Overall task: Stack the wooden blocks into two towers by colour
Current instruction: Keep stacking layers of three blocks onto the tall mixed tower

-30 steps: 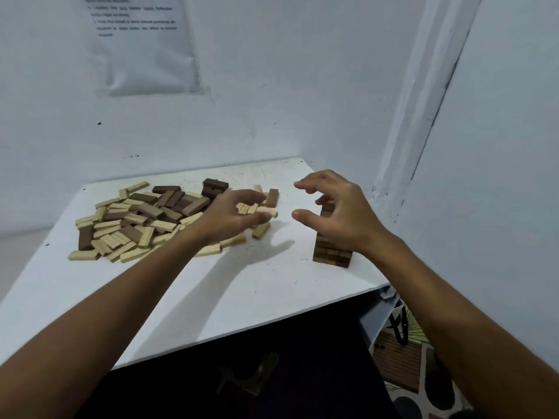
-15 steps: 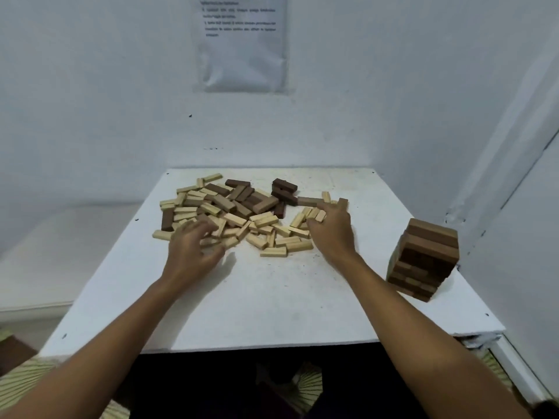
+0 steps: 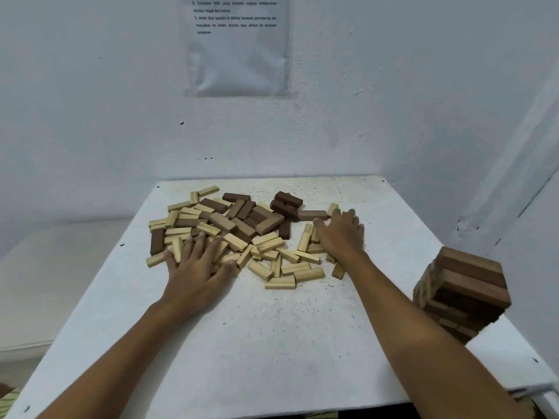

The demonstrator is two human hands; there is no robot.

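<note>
A loose pile of wooden blocks (image 3: pixel 242 234) lies at the far middle of the white table (image 3: pixel 272 343); light ones spread along its near side, dark brown ones (image 3: pixel 287 204) sit toward the back. A short tower of dark brown blocks (image 3: pixel 462 294) stands at the table's right edge. My left hand (image 3: pixel 196 270) lies flat with spread fingers on the light blocks at the pile's near left. My right hand (image 3: pixel 341 234) lies flat over light blocks at the pile's right side. Neither hand visibly grips a block.
White walls close in behind and to the right of the table. A printed sheet (image 3: pixel 237 43) hangs on the back wall. The table's near half shows only small dark specks. A low white ledge (image 3: pixel 45 267) runs to the left.
A second ago both hands were raised near the dark tower, the left holding light blocks. Both now rest flat on the pile, and the view has turned toward it.
</note>
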